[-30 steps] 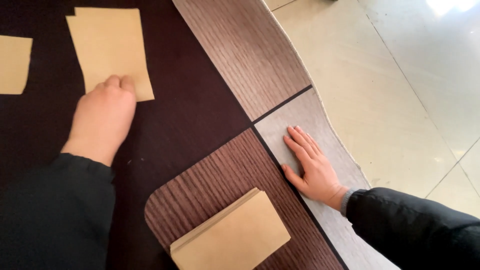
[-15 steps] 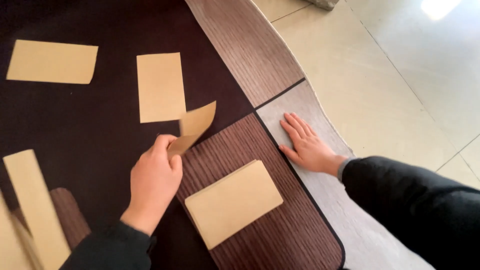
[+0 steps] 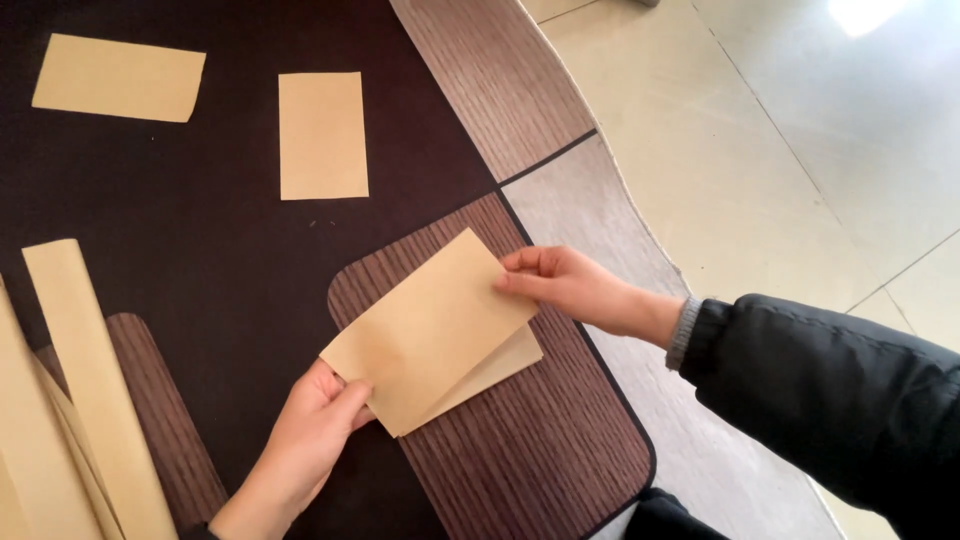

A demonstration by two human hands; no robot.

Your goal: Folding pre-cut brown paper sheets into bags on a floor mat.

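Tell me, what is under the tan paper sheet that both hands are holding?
Under the top sheet a second tan sheet shows along its lower right edge, resting on the wood-grain table panel. Whether more sheets lie beneath is hidden.

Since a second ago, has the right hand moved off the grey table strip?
Yes. The right hand has left the grey strip and moved left across the dark seam onto the brown wood-grain panel, now pinching the tan paper stack.

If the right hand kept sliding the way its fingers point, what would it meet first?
The right hand points left and already pinches the tan sheet, so more of that sheet comes first, then bare dark tabletop; depth is uncertain.
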